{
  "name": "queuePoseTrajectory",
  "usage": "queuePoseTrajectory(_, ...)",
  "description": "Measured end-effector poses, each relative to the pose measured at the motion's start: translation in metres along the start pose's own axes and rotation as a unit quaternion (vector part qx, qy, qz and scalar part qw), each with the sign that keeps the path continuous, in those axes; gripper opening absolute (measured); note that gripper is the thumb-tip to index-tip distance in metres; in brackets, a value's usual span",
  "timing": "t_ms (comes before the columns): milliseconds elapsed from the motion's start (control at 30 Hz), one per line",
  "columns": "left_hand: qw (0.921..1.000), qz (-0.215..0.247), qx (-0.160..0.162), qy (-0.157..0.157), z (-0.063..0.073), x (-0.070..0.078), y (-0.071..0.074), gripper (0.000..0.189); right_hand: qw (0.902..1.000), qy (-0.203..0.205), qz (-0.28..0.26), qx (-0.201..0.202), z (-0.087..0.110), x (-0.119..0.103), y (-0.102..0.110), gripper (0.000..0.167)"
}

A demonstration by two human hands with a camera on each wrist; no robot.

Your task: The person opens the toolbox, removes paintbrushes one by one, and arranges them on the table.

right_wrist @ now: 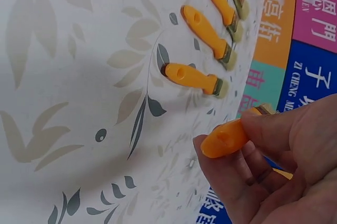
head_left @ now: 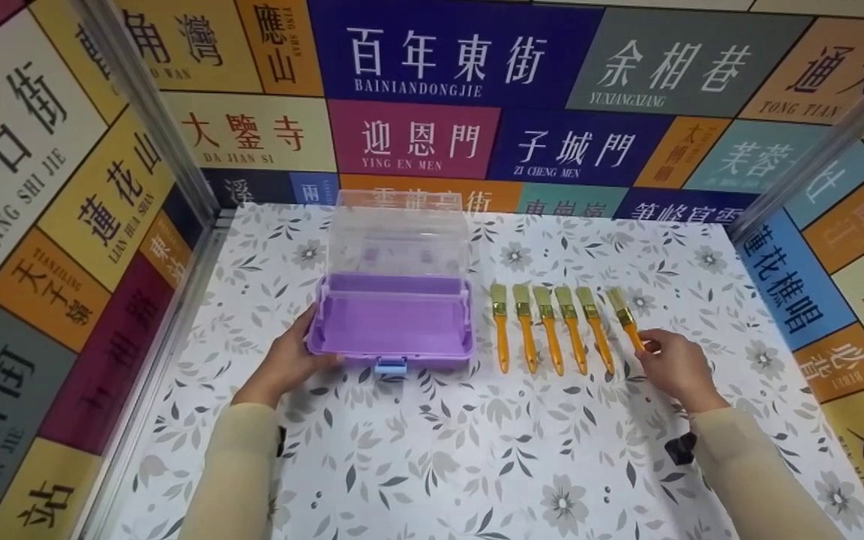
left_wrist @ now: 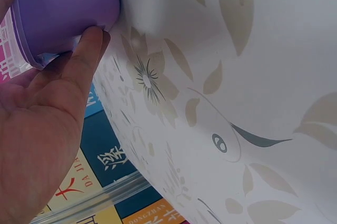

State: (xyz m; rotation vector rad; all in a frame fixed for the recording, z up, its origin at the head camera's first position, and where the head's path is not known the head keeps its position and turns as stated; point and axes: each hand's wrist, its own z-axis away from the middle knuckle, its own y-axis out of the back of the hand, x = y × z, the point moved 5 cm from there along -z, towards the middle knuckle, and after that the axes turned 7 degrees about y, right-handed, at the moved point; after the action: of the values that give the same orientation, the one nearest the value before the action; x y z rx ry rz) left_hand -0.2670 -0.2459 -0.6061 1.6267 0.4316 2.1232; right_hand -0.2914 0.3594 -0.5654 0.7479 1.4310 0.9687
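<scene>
A purple plastic box [head_left: 398, 322] stands on the table with its clear lid [head_left: 400, 240] raised at the back and a blue latch [head_left: 391, 366] in front. My left hand [head_left: 293, 360] holds the box by its left side; the left wrist view shows fingers against the purple wall [left_wrist: 68, 10]. Between thumb and fingers, my right hand [head_left: 678, 365] pinches the orange handle of a paintbrush [head_left: 625, 316], seen close up as a brush handle [right_wrist: 226, 138] in the right wrist view. Several matching paintbrushes [head_left: 548, 330] lie in a row between box and right hand, bristles pointing away.
A white cloth with grey flowers and leaves covers the table [head_left: 477, 450]. Panels with Chinese lettering [head_left: 417, 139] stand behind and on both sides, with a metal corner post [head_left: 169, 120] at the left.
</scene>
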Motion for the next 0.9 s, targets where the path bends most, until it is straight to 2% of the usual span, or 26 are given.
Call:
queuePoseTrajectory(267, 1.0, 0.003, -0.002, 0.006, -0.001, -0.001, 0.0, 0.113, 0.9995, -0.025, -0.001, -0.016, -0.021, 0.01, -0.006, 0.04)
queuePoseTrajectory(400, 1.0, 0.001, -0.001, 0.003, 0.0, -0.002, -0.001, 0.113, 0.9978, -0.057, -0.013, -0.031, -0.028, 0.016, -0.01, 0.04)
queuePoseTrajectory(567, 0.9998, 0.005, -0.004, 0.017, 0.001, -0.002, -0.001, 0.113, 0.9934, -0.095, -0.03, -0.056, -0.039, 0.023, -0.017, 0.043)
queuePoseTrajectory(700, 0.9997, 0.007, -0.005, 0.024, 0.001, -0.002, -0.001, 0.112, 0.9922, -0.104, -0.03, -0.062, -0.045, 0.027, -0.021, 0.044)
queuePoseTrajectory(900, 0.9999, 0.002, -0.002, 0.013, 0.001, 0.001, -0.001, 0.112, 0.9899, -0.118, -0.038, -0.069, -0.051, 0.035, -0.028, 0.042)
